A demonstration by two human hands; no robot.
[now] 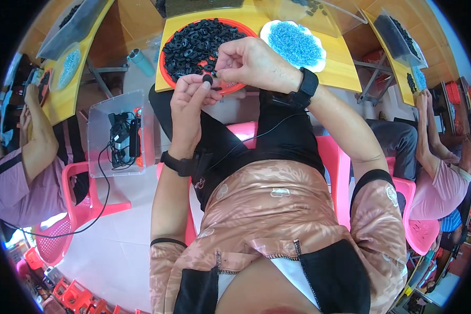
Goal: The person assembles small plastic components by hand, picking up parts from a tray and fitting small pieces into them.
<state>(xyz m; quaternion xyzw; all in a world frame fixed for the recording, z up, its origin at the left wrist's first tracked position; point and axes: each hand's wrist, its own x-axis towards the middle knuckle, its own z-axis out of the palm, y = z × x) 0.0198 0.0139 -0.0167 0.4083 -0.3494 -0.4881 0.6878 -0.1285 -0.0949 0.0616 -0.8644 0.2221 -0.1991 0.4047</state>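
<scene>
My left hand [189,104] pinches a small rounded black part [208,79] between thumb and fingers, just over the near edge of a round red tray [164,70]. That tray holds a heap of small black plastic parts [199,42]. Close beside it on the right, my right hand [261,65] is bent inward with thumb and fingertips pressed together. Whatever those fingertips hold is too small to make out. Right of the tray, a white plate [323,55] carries a pile of tiny blue, shiny pieces [293,42].
Tray and plate stand on a yellow table [345,70]. A clear plastic bin [97,136] with black chargers and cables sits on the floor at left, near a teal bottle [140,63]. A cable crosses my lap. People work at tables on both sides, on pink chairs [78,183].
</scene>
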